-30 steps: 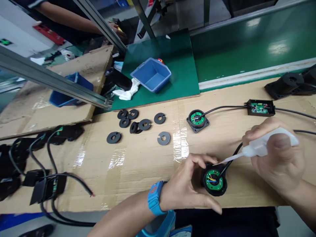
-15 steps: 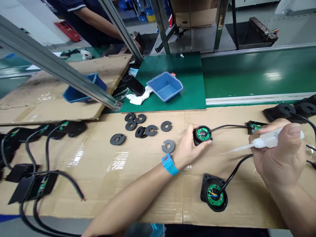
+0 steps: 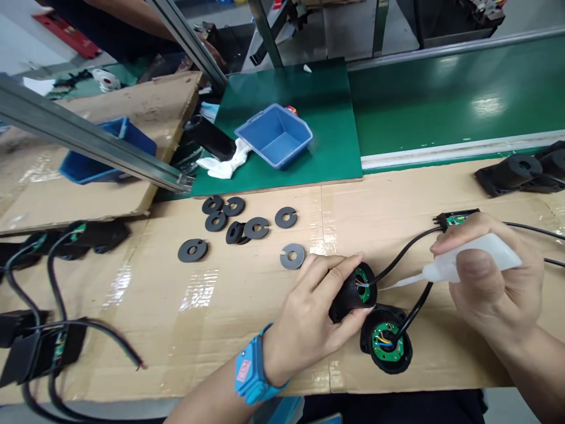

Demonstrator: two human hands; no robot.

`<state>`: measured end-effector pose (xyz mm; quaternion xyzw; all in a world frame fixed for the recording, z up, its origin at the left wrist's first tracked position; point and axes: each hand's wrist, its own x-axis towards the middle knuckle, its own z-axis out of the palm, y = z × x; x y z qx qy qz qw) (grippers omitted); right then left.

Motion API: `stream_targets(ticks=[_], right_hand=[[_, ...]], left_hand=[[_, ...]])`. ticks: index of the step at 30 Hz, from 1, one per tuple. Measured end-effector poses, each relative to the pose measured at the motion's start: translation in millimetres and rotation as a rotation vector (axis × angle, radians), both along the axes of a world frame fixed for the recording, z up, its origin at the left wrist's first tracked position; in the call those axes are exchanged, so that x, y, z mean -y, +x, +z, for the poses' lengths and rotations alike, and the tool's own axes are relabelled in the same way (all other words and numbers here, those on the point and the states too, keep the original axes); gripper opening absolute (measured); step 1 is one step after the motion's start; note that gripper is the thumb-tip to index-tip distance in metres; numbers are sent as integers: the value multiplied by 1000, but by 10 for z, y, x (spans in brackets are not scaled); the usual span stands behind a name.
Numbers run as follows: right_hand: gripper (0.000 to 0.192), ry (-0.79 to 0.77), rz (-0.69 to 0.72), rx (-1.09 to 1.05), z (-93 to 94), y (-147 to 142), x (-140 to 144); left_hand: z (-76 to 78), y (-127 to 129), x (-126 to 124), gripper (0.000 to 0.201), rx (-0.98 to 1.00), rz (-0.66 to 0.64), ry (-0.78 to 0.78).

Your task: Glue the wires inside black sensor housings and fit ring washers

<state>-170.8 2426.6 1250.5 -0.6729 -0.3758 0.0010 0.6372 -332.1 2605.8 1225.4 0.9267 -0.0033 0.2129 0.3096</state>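
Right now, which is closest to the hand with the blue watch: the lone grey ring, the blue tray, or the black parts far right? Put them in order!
From the left hand:
1. Grey ring, just above it on the cardboard.
2. Blue tray, farther up on the green mat.
3. Black parts, far right by the conveyor.

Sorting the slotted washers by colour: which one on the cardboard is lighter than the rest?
The grey washer, lying alone nearest the left hand. The other washers, up and to the left, are all black.
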Motion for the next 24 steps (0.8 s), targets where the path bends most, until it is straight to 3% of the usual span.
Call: stream_targets(ticks=[5, 15, 24], right_hand=[[20, -125, 60, 118, 71, -37, -8], [26, -231, 98, 121, 49, -68, 9], [28, -247, 95, 139, 71, -61, 4]], left_hand=[[1, -8, 30, 57, 11, -7, 30], [8, -23, 57, 56, 24, -12, 49], [10, -30, 61, 57, -7, -1, 21]])
